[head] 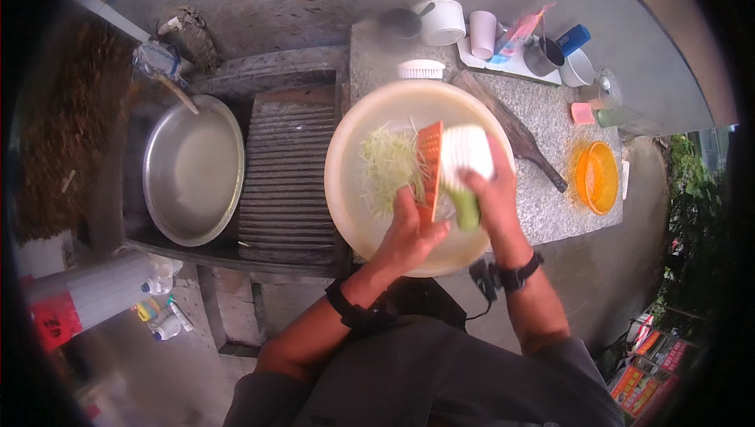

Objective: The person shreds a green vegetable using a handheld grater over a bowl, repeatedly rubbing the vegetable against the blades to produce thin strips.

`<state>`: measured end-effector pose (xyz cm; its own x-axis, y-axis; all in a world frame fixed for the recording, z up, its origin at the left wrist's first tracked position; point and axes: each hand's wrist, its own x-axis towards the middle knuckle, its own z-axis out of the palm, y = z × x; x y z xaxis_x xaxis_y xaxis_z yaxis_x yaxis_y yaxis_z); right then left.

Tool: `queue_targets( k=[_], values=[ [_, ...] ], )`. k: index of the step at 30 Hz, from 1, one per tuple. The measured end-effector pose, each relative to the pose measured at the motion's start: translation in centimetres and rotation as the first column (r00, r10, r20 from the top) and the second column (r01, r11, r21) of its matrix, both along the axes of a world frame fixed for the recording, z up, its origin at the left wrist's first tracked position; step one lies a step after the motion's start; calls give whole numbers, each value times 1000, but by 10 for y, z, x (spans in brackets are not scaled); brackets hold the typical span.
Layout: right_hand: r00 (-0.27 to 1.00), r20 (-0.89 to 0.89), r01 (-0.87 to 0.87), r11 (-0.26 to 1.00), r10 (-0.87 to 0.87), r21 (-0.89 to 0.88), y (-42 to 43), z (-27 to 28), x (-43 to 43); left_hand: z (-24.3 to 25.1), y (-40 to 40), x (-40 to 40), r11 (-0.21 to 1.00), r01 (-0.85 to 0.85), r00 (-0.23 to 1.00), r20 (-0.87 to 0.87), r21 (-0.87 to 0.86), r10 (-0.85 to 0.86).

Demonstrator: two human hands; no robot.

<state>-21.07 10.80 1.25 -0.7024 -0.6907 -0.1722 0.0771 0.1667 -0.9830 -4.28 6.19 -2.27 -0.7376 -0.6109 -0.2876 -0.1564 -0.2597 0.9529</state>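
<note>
A wide cream plastic basin (334, 182) sits in front of me with a heap of pale green vegetable shreds (386, 164) inside. Over the basin, my left hand (404, 235) grips the lower end of an orange plastic grater (430, 153), which is tilted nearly on edge. My right hand (500, 194) holds a large vegetable piece (466, 153), white and ridged on its upper part, green at its lower end. The vegetable is right beside the grater's right face; whether they touch is unclear. Motion blurs the vegetable and my right hand.
Left of the basin are a ribbed stone washboard (292, 173) and a steel basin (194, 170) in a trough. A scrub brush (421, 69), a wooden paddle (525, 132) and an orange plastic bowl (597, 176) lie on the granite counter (548, 214). Cups and pots line the wall.
</note>
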Motion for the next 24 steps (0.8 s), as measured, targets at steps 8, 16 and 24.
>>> queue_targets(
  k=[8, 16, 24],
  values=[
    [998, 56, -45, 996, 41, 73, 23, -2, 24, 11, -8, 8, 981, 165, 984, 89, -102, -157],
    [988, 152, 49, 996, -38, -69, -13, 12, 2, 6, -3, 15, 996, 85, 996, 24, 4, -85],
    [994, -95, -48, 995, 56, 88, 41, -22, 34, 7, -33, 5, 832, 308, 951, 175, -462, -254]
  ],
)
